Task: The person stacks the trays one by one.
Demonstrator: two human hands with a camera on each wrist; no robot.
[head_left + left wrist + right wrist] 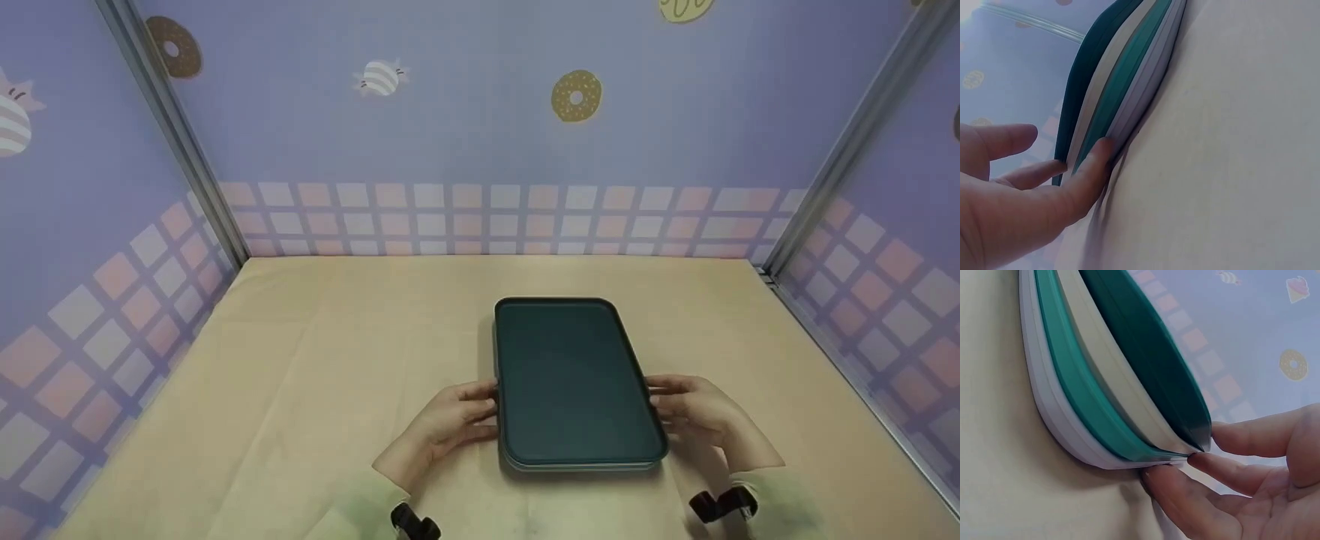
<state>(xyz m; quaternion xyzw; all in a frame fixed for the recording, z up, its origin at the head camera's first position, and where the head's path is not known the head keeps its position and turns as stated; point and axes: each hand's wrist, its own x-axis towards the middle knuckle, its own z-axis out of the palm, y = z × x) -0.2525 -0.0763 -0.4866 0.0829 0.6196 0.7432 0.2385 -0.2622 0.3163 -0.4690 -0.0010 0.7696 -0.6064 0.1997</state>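
A stack of shallow rectangular trays (574, 375) lies on the cloth, the top one dark green with a raised rim. Edge on in the right wrist view, a cream tray (1106, 371), a teal tray (1067, 374) and a pale lilac tray (1041, 388) sit beneath the dark green tray (1151, 349). My left hand (454, 420) is at the stack's left side, its fingertips touching the tray edges; one finger stands clear in the left wrist view. Opposite it, my right hand (697, 412) touches the right side with fairly straight, spread fingers. Its lowest fingertip is at the lilac tray.
A cream cloth (337, 337) covers the table. Purple patterned walls (480, 135) enclose the back and both sides, with metal posts (180, 142) at the corners. Black wrist straps (724, 504) and pale green sleeves (360, 506) show at the near edge.
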